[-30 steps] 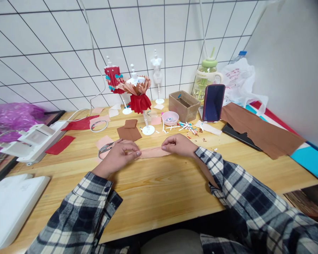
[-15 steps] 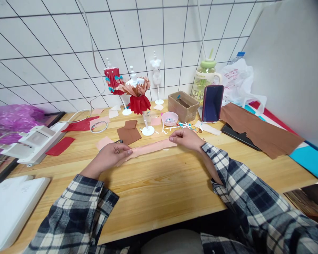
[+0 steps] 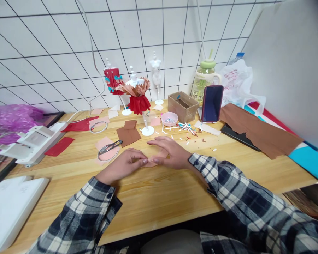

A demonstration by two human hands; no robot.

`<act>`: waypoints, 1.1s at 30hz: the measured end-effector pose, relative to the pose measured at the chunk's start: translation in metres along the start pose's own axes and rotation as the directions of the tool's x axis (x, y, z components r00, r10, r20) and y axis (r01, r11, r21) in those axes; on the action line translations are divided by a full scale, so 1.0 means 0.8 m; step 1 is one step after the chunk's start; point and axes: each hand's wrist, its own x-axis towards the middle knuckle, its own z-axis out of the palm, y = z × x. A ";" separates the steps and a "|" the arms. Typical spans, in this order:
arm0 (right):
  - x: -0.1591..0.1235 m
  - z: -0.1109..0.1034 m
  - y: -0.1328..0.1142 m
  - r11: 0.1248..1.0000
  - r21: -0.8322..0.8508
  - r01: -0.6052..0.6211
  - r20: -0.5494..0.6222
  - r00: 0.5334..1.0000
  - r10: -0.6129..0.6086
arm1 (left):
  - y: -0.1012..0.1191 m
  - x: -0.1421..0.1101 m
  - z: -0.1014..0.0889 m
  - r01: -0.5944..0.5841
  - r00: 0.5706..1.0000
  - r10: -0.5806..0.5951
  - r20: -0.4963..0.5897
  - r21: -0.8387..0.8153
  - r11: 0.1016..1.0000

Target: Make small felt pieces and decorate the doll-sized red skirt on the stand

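Low over the front of the wooden table [image 3: 159, 190], both hands work on a pink paper strip [image 3: 148, 163], now bunched and partly hidden by the fingers. My left hand [image 3: 124, 163] pinches it between thumb and fingertips. From the right, my right hand [image 3: 172, 152] has its thumb at the same bunched spot, the fingers arched over the rest of the strip. Just behind stands a small white dress form [image 3: 146, 123] in a red skirt [image 3: 139, 103] with a brown and pink petal-like paper top [image 3: 137, 88].
Left of the hands, grey snips [image 3: 110, 146] lie on pink paper beside brown paper squares [image 3: 128, 136]. Paper scraps [image 3: 187, 128], a pink bowl [image 3: 169, 119], a cardboard box [image 3: 184, 107] and a propped phone [image 3: 212, 104] stand behind. A white power strip [image 3: 37, 143] is at left.
The strip was stretched out between my two hands. My hands have come together, the left moving right and the right moving left and nearer, and the strip is gathered. The snips are uncovered.
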 end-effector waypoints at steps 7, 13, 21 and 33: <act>-0.002 0.015 -0.008 1.000 -0.025 -0.016 0.053 0.998 0.017 | 0.004 -0.001 0.013 0.159 0.984 -0.174 -0.043 -0.244 0.957; 0.001 0.004 0.003 0.989 -0.089 -0.119 -0.069 0.991 0.113 | -0.001 0.000 0.015 0.192 0.946 -0.267 -0.183 -0.349 0.917; 0.003 0.002 0.008 0.959 -0.126 -0.252 -0.130 0.963 0.236 | -0.005 0.003 0.022 0.251 0.843 -0.440 -0.310 -0.497 0.831; 0.001 -0.004 0.005 0.983 -0.139 -0.117 -0.282 0.956 0.074 | 0.001 0.002 0.021 0.296 0.800 -0.488 -0.349 -0.479 0.826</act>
